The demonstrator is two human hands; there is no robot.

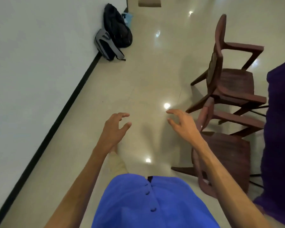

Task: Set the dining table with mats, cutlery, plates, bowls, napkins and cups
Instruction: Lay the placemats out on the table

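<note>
Clearly you're between fetches: left hand (113,129) and right hand (182,123) spread, empty; purple-clothed surface (280,129) at three o'clock needs items.

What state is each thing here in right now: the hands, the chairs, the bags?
Left hand: open, fingers loosely curved, holding nothing.
Right hand: open, fingers spread, holding nothing.
Far chair: upright, nobody on it.
Near chair: upright, nobody on it.
Black bag: on the floor against the wall.
Grey bag: on the floor, leaning on the black one.
</note>
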